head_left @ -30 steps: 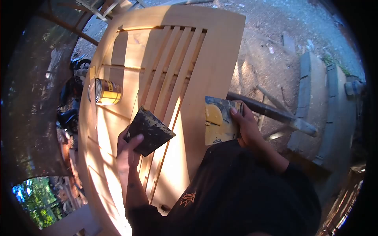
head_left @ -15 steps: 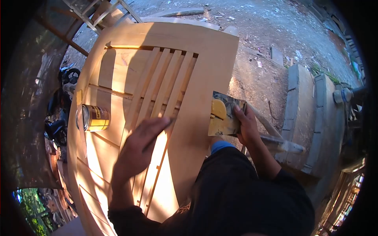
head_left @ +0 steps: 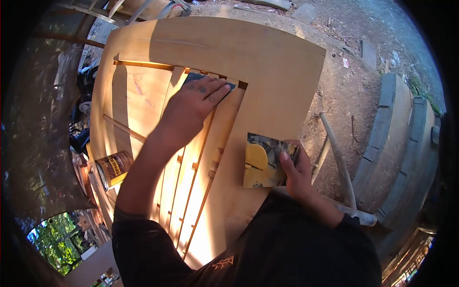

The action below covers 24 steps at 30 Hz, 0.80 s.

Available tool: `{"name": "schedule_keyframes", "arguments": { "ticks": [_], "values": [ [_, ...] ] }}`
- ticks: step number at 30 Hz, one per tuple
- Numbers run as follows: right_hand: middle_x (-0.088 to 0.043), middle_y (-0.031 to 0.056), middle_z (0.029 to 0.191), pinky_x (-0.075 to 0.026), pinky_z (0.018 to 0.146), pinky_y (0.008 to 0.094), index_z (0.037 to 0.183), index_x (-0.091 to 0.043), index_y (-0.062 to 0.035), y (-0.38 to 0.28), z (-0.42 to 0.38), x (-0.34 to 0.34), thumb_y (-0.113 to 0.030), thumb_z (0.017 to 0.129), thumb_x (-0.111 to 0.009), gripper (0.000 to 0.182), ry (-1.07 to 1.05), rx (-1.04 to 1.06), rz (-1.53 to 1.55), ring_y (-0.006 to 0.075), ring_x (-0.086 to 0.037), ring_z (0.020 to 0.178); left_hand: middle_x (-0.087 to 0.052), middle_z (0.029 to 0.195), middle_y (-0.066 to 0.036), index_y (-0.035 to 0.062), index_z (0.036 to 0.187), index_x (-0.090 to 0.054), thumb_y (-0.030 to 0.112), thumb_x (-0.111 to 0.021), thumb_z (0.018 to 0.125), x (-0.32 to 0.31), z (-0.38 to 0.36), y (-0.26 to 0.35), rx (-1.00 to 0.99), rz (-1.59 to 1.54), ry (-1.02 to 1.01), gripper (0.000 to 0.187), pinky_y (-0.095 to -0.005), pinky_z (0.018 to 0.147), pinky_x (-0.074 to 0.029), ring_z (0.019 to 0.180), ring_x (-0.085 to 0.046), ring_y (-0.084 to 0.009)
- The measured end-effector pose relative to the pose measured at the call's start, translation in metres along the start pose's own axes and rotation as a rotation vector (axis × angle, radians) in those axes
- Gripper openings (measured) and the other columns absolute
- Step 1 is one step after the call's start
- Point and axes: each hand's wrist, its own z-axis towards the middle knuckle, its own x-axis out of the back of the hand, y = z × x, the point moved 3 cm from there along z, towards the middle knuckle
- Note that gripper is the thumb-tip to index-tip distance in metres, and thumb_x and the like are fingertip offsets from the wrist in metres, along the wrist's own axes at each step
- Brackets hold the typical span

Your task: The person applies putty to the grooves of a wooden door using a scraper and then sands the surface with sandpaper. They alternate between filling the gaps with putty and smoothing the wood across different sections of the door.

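Observation:
My left hand (head_left: 187, 109) reaches over a pale wooden panel (head_left: 282, 71) with slats, fingers pressed on a dark, flat putty spreader (head_left: 194, 77). The spreader lies against the upper ends of the slats (head_left: 203, 138), beside the frame's top edge; my fingers hide part of it. At the panel's right side, my right hand (head_left: 300, 172) grips a flat, stained putty board (head_left: 275, 178), thumb on top. A rounded mound of yellow putty (head_left: 257, 157) sits on this board.
A labelled can (head_left: 114, 168) stands on the panel's left part. Beyond the right edge are wooden poles (head_left: 334, 153) and curved concrete-like steps (head_left: 377, 143). Part of a ladder (head_left: 136, 12) shows behind the panel, and dark sheeting (head_left: 48, 134) hangs at left.
My left hand has moved forward to the slats' upper ends, where the spreader now shows under its fingers. The right hand still holds the putty board. The camera view has shifted.

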Motion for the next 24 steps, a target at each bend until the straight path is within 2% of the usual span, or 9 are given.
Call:
{"name": "schedule_keyframes", "arguments": {
  "ticks": [3, 7, 8, 12, 15, 18, 22, 24],
  "values": [
    [-0.056, 0.0048, 0.092, -0.041, 0.076, 0.0239, 0.111, -0.047, -0.0009, 0.002, 0.001, 0.004, -0.015, 0.092, -0.053, 0.024, -0.038, -0.032, -0.124, 0.0093, -0.05, 0.082, -0.054, 0.126, -0.007, 0.0059, 0.122, -0.055, -0.003, -0.053, 0.074, -0.027, -0.024, 0.014, 0.048, 0.079, 0.022, 0.048, -0.0381, 0.101, -0.04, 0.118, -0.049, -0.0268],
    [-0.056, 0.0078, 0.093, -0.041, 0.078, 0.0256, 0.109, -0.048, -0.0009, 0.004, 0.001, 0.006, -0.011, 0.09, -0.054, 0.022, -0.036, 0.022, -0.148, 0.0109, -0.051, 0.084, -0.055, 0.125, -0.009, 0.0055, 0.122, -0.054, -0.007, -0.051, 0.07, 0.004, -0.036, 0.017, 0.059, -0.042, -0.28, 0.054, -0.0389, 0.102, -0.039, 0.12, -0.048, -0.0264],
    [-0.056, 0.0076, 0.093, -0.041, 0.078, 0.0254, 0.109, -0.048, -0.0008, 0.004, 0.002, 0.006, -0.011, 0.091, -0.053, 0.021, -0.033, 0.006, -0.129, 0.0108, -0.051, 0.085, -0.055, 0.125, -0.01, 0.0055, 0.123, -0.054, -0.012, -0.05, 0.067, 0.01, -0.026, 0.014, 0.047, -0.05, -0.25, 0.058, -0.0395, 0.1, -0.04, 0.119, -0.048, -0.0267],
    [-0.055, 0.0059, 0.093, -0.041, 0.078, 0.0243, 0.109, -0.047, -0.0008, -0.005, 0.0, 0.0, -0.012, 0.092, -0.052, 0.02, -0.011, -0.009, -0.049, 0.0094, -0.051, 0.085, -0.055, 0.123, -0.009, 0.0065, 0.121, -0.055, -0.015, -0.048, 0.068, 0.016, 0.022, -0.002, 0.066, -0.065, -0.176, 0.058, -0.0368, 0.098, -0.042, 0.119, -0.049, -0.0273],
    [-0.056, 0.0039, 0.092, -0.041, 0.077, 0.0233, 0.109, -0.047, -0.0011, -0.006, 0.002, 0.001, -0.013, 0.093, -0.05, 0.02, -0.028, -0.011, -0.031, 0.0078, -0.05, 0.084, -0.058, 0.119, -0.009, 0.0092, 0.119, -0.057, -0.018, -0.046, 0.068, 0.007, 0.019, 0.0, 0.039, -0.071, -0.182, 0.059, -0.0356, 0.097, -0.044, 0.116, -0.051, -0.0266],
    [-0.056, 0.0026, 0.09, -0.041, 0.075, 0.0229, 0.108, -0.047, -0.0014, -0.003, 0.0, 0.003, -0.014, 0.094, -0.05, 0.019, -0.031, -0.057, -0.017, 0.0066, -0.049, 0.082, -0.058, 0.119, -0.009, 0.0098, 0.118, -0.058, -0.018, -0.044, 0.069, 0.021, 0.007, -0.001, 0.153, -0.207, -0.525, 0.058, -0.0362, 0.096, -0.045, 0.116, -0.051, -0.0278],
    [-0.056, 0.0018, 0.088, -0.041, 0.073, 0.0225, 0.107, -0.047, -0.0016, -0.004, -0.001, 0.003, -0.014, 0.094, -0.05, 0.018, -0.046, -0.09, 0.007, 0.0057, -0.048, 0.079, -0.058, 0.118, -0.011, 0.0086, 0.119, -0.057, -0.013, -0.047, 0.071, 0.02, 0.015, -0.008, 0.137, -0.2, -0.155, 0.054, -0.0361, 0.094, -0.046, 0.114, -0.052, -0.0279],
    [-0.055, 0.0016, 0.087, -0.041, 0.073, 0.0223, 0.107, -0.047, -0.0016, -0.006, 0.0, 0.002, -0.014, 0.094, -0.05, 0.018, -0.05, -0.097, 0.019, 0.0056, -0.048, 0.079, -0.056, 0.12, -0.01, 0.0093, 0.12, -0.057, -0.011, -0.048, 0.072, -0.001, 0.011, -0.009, 0.109, -0.077, -0.071, 0.053, -0.0374, 0.096, -0.044, 0.115, -0.051, -0.0282]
  ]
}}
